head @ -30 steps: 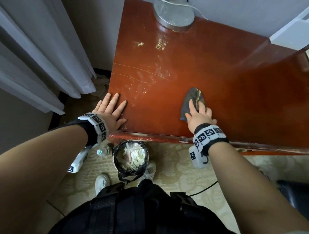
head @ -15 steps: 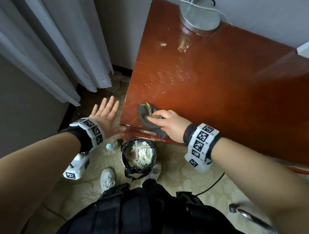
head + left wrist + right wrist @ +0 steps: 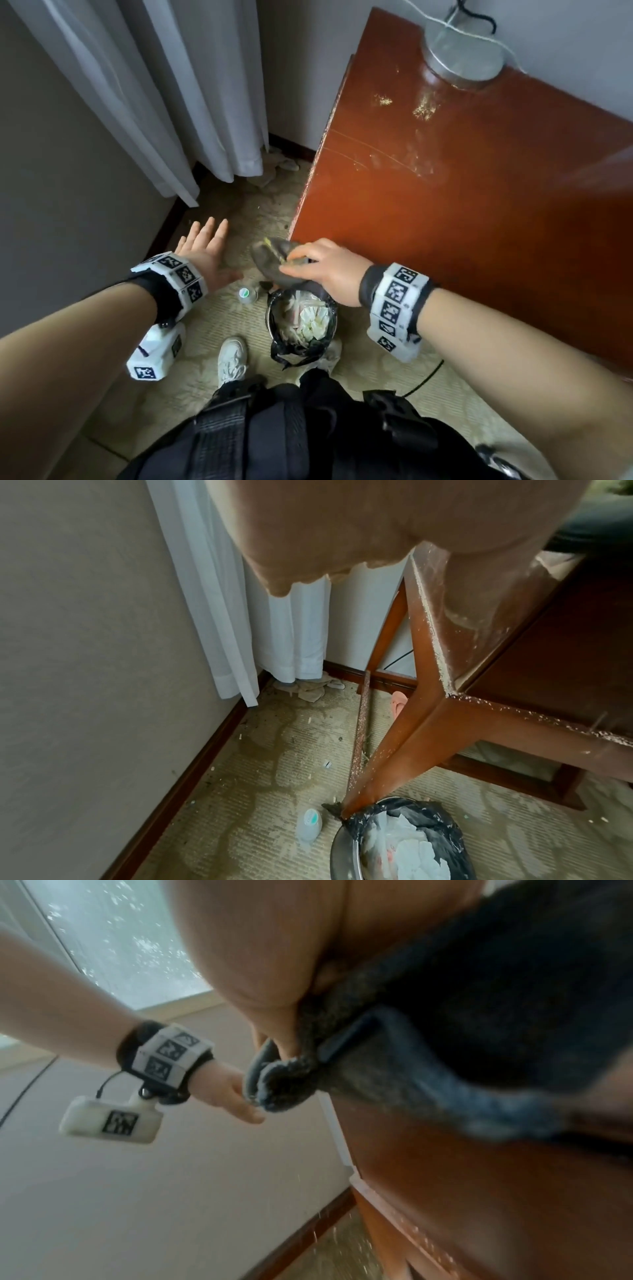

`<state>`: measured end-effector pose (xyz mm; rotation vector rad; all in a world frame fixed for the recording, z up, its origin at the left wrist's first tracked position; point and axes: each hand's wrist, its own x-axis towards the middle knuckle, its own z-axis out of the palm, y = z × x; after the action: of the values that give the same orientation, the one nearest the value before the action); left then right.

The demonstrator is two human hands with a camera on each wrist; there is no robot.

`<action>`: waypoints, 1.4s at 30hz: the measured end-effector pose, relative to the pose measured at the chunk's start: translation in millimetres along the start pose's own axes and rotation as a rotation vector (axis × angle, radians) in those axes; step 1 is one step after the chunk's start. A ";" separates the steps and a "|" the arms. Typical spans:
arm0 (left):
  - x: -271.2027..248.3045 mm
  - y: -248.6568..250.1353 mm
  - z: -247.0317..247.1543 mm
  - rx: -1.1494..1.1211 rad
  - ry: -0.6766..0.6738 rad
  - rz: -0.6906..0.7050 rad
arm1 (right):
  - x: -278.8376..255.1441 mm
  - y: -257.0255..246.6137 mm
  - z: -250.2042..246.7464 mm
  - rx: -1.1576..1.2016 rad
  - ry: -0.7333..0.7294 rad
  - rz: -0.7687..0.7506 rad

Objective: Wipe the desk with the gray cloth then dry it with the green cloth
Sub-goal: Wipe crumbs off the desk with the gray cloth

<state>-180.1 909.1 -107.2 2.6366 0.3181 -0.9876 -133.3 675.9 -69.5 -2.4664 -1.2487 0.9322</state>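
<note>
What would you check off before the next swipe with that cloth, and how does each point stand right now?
1. Right hand grips the gray cloth: ok.
2. Cloth held above the lined bin for shaking off crumbs: ok.
3. Left hand open and off the desk: ok.
4. Desk wiped clean: not ok, yellowish crumbs lie near the lamp base.
5. Green cloth within reach: cannot tell, none in view.

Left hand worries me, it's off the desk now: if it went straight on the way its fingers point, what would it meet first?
Probably the white curtain; the left hand points there over bare floor, though depth is unclear.
</note>
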 end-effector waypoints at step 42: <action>-12.1 85.0 -1.5 0.377 -0.081 0.404 | -46.5 149.3 -83.3 0.176 0.503 1.270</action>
<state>-161.8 829.5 -80.5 2.8052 -0.4480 -1.0895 -5.2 554.7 -53.1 -2.9013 0.6496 0.4532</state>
